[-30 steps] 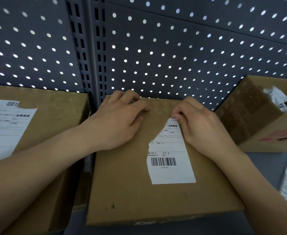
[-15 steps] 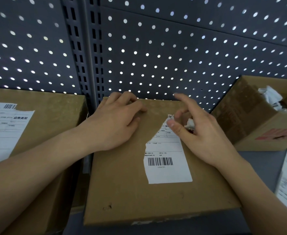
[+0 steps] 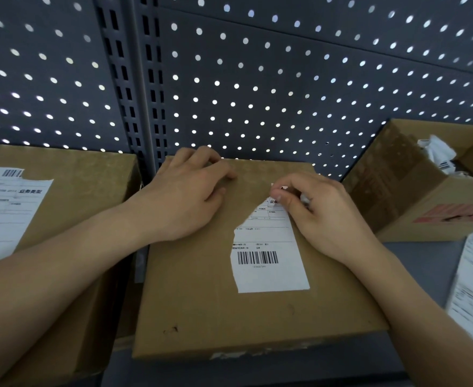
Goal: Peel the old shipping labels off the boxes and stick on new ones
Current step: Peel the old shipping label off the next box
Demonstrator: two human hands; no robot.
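While left hand [image 3: 185, 196] presses the box [image 3: 202, 303], right hand [image 3: 322, 213] pinches label [image 3: 269, 247].

Flat brown cardboard box [image 3: 202, 303] lies mid grey shelf [image 3: 414, 252], far side at back edge. White barcode shipping label [image 3: 269, 261] on its top, left side torn ragged. Second brown box [image 3: 90, 191] at left edge, white printed label [image 3: 3, 208] on top.

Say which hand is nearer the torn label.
Right. The right hand pinches the top of the torn label; the left hand rests on the box left of it, apart.
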